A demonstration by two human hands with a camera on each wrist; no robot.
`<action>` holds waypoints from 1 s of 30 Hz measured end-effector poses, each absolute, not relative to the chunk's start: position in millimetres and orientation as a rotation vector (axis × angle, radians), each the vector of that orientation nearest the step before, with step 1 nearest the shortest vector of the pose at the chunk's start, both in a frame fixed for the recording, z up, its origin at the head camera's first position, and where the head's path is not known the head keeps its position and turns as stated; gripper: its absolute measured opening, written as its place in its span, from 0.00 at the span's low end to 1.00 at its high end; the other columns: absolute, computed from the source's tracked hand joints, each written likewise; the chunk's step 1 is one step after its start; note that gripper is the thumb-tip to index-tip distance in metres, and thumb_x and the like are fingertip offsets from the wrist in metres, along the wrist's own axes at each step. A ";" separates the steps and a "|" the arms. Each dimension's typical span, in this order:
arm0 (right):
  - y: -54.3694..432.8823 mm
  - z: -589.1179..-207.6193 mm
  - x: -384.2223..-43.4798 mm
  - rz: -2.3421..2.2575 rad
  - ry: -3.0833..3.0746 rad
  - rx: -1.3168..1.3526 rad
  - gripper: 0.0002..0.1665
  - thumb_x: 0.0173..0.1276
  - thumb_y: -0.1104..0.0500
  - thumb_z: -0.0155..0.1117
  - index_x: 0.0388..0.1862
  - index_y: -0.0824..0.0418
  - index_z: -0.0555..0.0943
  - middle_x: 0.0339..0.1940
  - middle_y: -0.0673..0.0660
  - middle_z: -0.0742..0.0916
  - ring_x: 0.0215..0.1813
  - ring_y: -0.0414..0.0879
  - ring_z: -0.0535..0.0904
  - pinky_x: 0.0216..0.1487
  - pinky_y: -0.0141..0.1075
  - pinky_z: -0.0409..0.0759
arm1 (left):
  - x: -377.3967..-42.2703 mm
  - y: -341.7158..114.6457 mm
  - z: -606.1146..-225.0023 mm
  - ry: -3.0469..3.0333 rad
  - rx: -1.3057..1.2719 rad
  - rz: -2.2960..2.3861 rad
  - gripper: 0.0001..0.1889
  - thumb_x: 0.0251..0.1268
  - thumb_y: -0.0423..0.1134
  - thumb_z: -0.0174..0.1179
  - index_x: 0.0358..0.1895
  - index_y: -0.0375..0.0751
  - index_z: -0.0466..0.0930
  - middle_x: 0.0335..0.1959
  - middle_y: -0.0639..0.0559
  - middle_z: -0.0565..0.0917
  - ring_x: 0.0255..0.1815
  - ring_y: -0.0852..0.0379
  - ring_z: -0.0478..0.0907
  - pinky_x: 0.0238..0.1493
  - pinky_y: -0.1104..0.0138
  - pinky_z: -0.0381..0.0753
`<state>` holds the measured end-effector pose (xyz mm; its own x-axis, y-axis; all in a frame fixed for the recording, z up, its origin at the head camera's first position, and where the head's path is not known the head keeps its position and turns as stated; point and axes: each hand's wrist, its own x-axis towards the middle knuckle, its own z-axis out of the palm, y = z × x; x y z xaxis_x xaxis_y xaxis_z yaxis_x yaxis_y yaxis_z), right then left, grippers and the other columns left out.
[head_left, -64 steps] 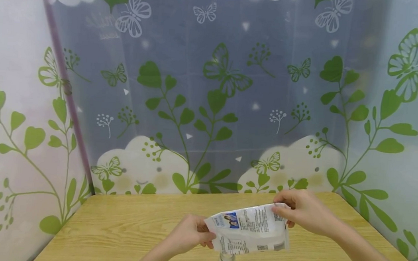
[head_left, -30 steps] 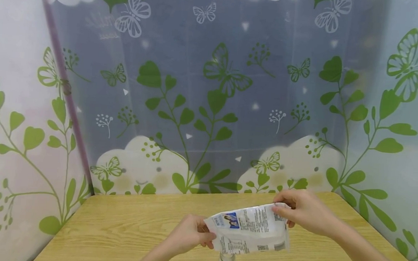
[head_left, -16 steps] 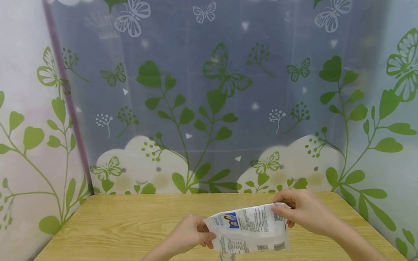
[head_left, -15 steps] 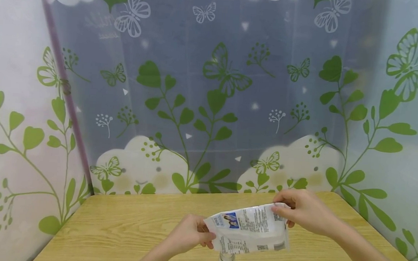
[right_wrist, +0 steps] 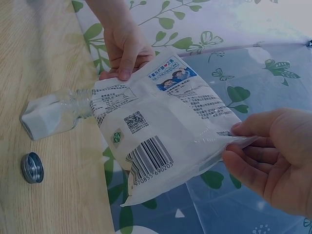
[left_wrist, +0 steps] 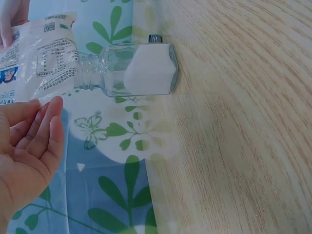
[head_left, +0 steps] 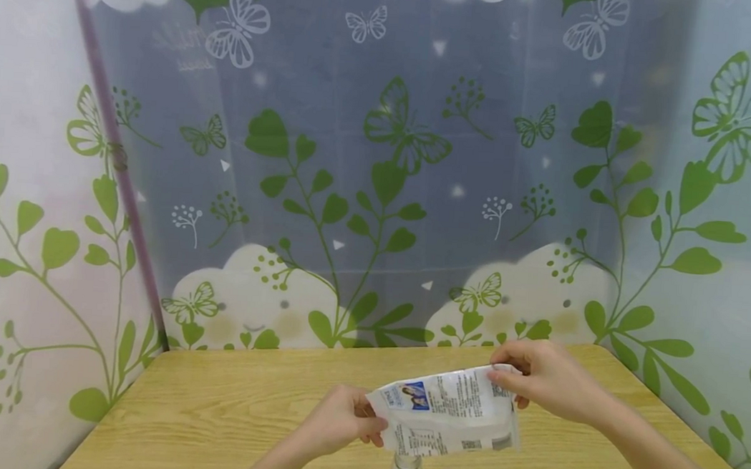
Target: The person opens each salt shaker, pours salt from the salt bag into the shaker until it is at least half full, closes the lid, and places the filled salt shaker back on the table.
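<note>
Between both hands a printed white plastic bag (head_left: 448, 415) hangs tilted, with white contents inside. My left hand (head_left: 346, 421) pinches its left corner; in the left wrist view the thumb and fingertips of that hand (left_wrist: 29, 151) meet at the bag's edge. Its opposite end is pinched by my right hand (right_wrist: 285, 158). The bag's lower left part lies over the mouth of a glass jar (left_wrist: 146, 68), hiding the opening. White powder or fine grains fill the jar's lower part, their surface slanted. A stream from bag to jar cannot be made out.
Beside the jar on the wood-grain table (head_left: 229, 412) lies a small round metal lid (right_wrist: 32, 168). Printed curtains (head_left: 377, 213) with leaves and butterflies close off the back and both sides of the table. A dark pole (head_left: 118, 154) leans at the back left.
</note>
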<state>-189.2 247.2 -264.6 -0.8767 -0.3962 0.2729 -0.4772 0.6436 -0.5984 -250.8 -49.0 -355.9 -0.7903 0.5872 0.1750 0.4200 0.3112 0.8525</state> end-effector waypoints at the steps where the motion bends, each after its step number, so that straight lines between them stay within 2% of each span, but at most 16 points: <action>1: 247.0 -264.3 -189.5 1.050 -2.739 0.736 0.12 0.66 0.54 0.60 0.38 0.63 0.79 0.27 0.48 0.83 0.22 0.39 0.76 0.22 0.35 0.78 | -250.9 -49.0 -355.9 2.402 0.934 1.482 0.05 0.55 0.34 0.61 0.30 0.35 0.84 0.18 0.48 0.83 0.21 0.58 0.79 0.24 0.69 0.77; 30: 247.0 -263.3 -189.7 1.022 -2.748 0.730 0.13 0.66 0.53 0.60 0.38 0.62 0.79 0.27 0.48 0.83 0.21 0.39 0.76 0.23 0.35 0.78 | -249.7 -49.3 -355.1 2.392 0.939 1.488 0.05 0.56 0.32 0.61 0.32 0.35 0.84 0.19 0.47 0.83 0.21 0.58 0.79 0.23 0.69 0.76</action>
<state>-189.7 247.0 -263.3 -0.8764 -0.3976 0.2719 -0.4786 0.6554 -0.5842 -249.7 -49.3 -355.1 -0.7868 0.5913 0.1769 0.4200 0.3030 0.8554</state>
